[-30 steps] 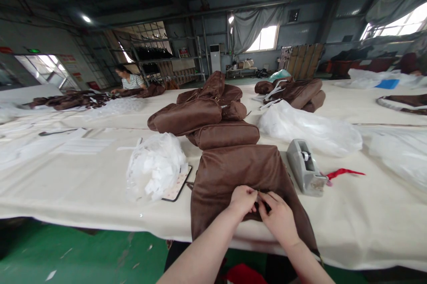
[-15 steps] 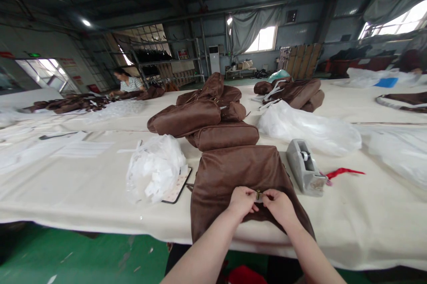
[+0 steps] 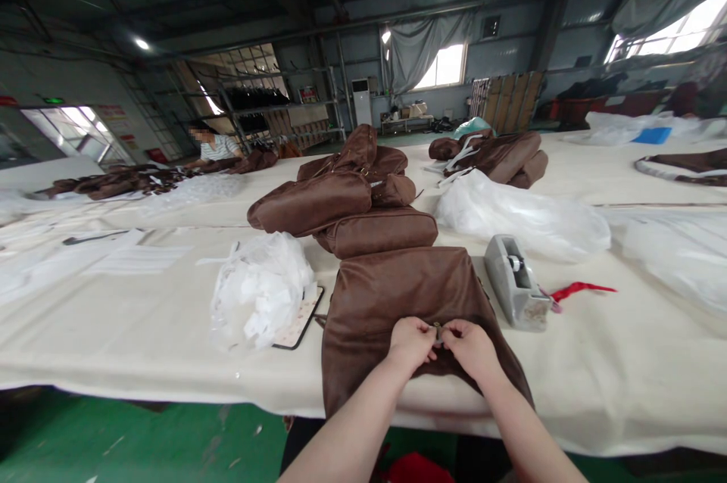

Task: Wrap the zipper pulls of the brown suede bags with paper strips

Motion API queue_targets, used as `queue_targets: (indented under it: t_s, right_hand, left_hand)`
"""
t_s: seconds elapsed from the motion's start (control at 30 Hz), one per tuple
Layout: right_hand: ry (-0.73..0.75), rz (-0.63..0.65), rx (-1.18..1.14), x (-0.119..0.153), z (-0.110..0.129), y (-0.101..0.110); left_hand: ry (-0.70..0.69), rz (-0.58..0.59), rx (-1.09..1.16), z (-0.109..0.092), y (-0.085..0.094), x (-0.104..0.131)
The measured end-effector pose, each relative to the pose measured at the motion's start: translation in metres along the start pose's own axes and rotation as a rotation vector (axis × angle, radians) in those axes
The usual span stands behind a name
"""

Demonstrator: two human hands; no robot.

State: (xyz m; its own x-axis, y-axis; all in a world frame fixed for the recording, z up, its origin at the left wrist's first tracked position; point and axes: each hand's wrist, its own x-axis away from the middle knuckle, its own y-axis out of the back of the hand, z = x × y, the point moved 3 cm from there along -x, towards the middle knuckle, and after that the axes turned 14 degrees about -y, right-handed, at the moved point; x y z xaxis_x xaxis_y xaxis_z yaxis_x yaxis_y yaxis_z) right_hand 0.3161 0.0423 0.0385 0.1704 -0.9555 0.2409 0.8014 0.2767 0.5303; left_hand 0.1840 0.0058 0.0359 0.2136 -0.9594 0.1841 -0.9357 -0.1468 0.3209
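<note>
A brown leather bag lies flat at the table's front edge. On its front, a small brass fitting shows between my hands, with a small pale strip around it; whether this is tape or paper I cannot tell. My left hand pinches the strip's left side, thumb and forefinger closed. From the right, my right hand pinches its other side. The fingertips nearly meet and hide most of the strip.
Right of the bag stands a grey tape dispenser beside a red ribbon. A plastic bag of white scraps lies left, partly over a phone-like flat item. More brown bags are piled behind. A person sits far left.
The hands have drawn slightly closer over the brass fitting, and less of the pale strip shows. The whole view has shifted a little.
</note>
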Motion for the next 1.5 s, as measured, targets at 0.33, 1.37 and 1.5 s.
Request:
queue_targets:
  t_s: [0.33,1.37,1.5]
  right_hand:
    - [-0.138,0.139,-0.16,-0.013,-0.012,-0.012]
    - [-0.248,0.284,-0.2,-0.016,-0.001,-0.018]
    - [-0.231,0.29,-0.22,-0.014,-0.001,-0.015]
  left_hand:
    - [-0.191,-0.058,-0.082,-0.002,0.005,0.01]
    - [-0.525,0.072,-1.07,-0.038,-0.007,0.033]
    - [-0.693,0.038,-1.28,-0.028,-0.017,0.041]
